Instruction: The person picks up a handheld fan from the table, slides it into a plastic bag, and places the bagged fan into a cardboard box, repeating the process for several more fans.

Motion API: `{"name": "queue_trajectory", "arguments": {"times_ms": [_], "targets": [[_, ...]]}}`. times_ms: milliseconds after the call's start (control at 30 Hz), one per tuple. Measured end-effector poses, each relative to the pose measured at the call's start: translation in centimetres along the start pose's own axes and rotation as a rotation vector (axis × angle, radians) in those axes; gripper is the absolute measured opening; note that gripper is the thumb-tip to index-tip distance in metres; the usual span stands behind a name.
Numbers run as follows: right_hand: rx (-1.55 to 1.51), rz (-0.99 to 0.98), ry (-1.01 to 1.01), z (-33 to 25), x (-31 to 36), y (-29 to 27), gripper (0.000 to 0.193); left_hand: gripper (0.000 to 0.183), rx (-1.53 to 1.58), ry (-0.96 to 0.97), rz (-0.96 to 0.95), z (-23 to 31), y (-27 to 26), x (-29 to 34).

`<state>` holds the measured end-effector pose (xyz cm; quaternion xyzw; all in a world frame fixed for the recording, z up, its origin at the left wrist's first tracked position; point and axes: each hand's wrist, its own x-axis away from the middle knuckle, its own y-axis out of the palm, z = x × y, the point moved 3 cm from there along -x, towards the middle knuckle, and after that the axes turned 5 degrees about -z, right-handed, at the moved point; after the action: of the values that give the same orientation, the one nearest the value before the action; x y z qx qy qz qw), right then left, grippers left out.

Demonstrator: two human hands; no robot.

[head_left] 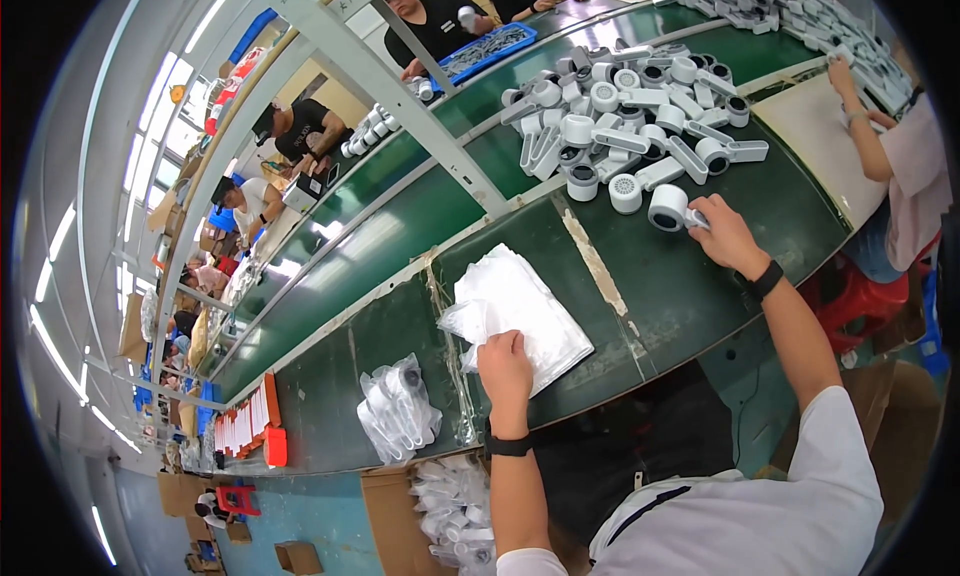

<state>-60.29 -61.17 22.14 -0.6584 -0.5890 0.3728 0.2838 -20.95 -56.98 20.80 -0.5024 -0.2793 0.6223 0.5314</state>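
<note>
White round-headed device (667,208) is lying within the grasp of the right hand (725,234), near the right end of the table (690,286); whether it is touching the surface cannot be told. The fingers are bending closed around its handle, which is probably offering the surest hold: the smooth shell is looking light, stiff and slightly slippery, the round head bulkier to grip. Beyond it, a heap of similar devices (630,116) is spreading toward the far edge. Leftward, the left hand (505,371), its fingers curling, is resting on a stack of plastic bags (535,311); whether it is pinching one cannot be told. Bagged devices (400,408) are lying farther left, by the near edge.
</note>
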Motion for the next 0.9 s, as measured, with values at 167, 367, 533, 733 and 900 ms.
{"name": "queue_trajectory", "arguments": {"times_ms": [167, 367, 533, 733, 900], "targets": [[-0.746, -0.112, 0.122, -2.9, 2.8, 0.2, 0.032, 0.014, 0.097, -0.029, 0.05, 0.2, -0.5, 0.2], [-0.996, -0.224, 0.096, -5.8, 6.3, 2.4, 0.031, 0.015, 0.186, -0.01, 0.103, 0.9, -1.0, 0.4], [-1.06, -0.361, 0.08, -9.3, 8.2, 4.3, 0.046, 0.018, 0.214, -0.014, 0.012, 0.6, -1.0, 0.7], [-1.238, -0.544, 0.113, -14.4, 8.2, 6.8, 0.04, 0.019, 0.225, -0.164, -0.127, 0.8, -0.7, 0.3], [-1.378, -0.6, 0.182, -18.0, 6.2, 9.3, 0.038, 0.019, 0.286, -0.156, -0.054, 1.0, -0.6, 0.2]]}}
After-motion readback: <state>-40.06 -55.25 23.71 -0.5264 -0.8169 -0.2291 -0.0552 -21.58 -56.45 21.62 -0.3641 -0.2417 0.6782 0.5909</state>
